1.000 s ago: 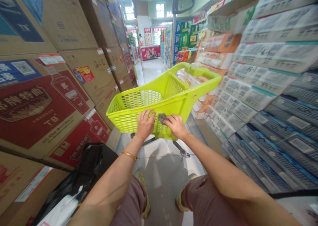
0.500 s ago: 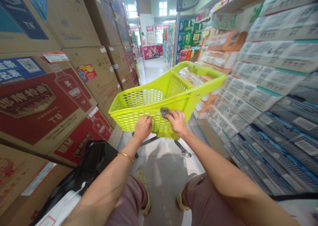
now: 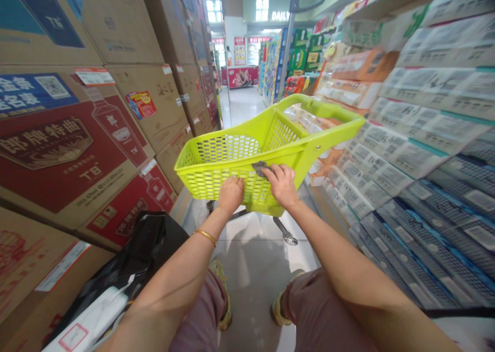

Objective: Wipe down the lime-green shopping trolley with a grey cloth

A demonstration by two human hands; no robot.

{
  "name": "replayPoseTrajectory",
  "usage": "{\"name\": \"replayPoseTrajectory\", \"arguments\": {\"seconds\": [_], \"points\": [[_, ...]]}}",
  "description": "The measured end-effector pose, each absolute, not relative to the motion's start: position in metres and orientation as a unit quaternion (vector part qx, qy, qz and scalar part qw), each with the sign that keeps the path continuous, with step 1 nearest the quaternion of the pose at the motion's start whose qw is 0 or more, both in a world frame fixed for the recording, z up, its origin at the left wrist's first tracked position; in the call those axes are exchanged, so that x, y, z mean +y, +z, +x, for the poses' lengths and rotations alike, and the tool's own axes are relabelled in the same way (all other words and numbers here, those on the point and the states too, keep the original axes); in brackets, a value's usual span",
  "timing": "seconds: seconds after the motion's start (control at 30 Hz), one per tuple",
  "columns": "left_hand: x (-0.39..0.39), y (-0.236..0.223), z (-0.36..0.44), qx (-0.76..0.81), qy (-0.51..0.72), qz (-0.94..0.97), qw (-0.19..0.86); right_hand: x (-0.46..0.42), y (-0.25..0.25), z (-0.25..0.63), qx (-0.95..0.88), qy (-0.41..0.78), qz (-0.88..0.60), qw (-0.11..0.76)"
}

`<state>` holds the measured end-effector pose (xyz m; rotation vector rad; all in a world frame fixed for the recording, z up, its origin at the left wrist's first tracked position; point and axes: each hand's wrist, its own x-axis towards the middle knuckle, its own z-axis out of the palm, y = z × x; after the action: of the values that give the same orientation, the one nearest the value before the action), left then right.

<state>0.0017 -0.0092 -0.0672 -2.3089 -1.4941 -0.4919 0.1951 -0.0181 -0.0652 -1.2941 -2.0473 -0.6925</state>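
A lime-green plastic shopping cart (image 3: 193, 179) with a lattice basket stands side-on in front of me, its handle to the upper right. My right hand (image 3: 283, 184) pinches a small crumpled grey cloth (image 3: 260, 168) against the near side, just below the rim. To its left, my left hand (image 3: 232, 193) is closed with curled fingers at the lower lattice. Whatever lies inside those fingers is hidden. The basket interior shows nothing in it. A metal leg with a wheel (image 3: 289, 238) shows beneath.
Stacked cardboard cartons (image 3: 65, 140) wall the left side, with a black bag (image 3: 154, 238) and a white object (image 3: 87, 323) below. Paper packs (image 3: 390, 120) fill the right shelf. A grey pole (image 3: 288, 47) stands beyond the cart; a distant person (image 3: 229, 57) is down the aisle.
My right hand has moved the grey cloth up and slightly left along the cart's side. My left hand's fingers have gone from spread to curled. The view has turned a little left.
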Motion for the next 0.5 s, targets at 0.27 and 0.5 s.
{"name": "replayPoseTrajectory", "arguments": {"seconds": [0.27, 0.5], "points": [[-0.005, -0.067, -0.002, -0.524, -0.185, -0.815, 0.165, -0.017, -0.083, 0.200, -0.779, -0.242, -0.503, 0.285], [-0.003, -0.065, -0.001, -0.517, -0.205, -0.812, 0.175, -0.038, -0.116, 0.205, -0.854, -0.236, -0.441, 0.146]]}}
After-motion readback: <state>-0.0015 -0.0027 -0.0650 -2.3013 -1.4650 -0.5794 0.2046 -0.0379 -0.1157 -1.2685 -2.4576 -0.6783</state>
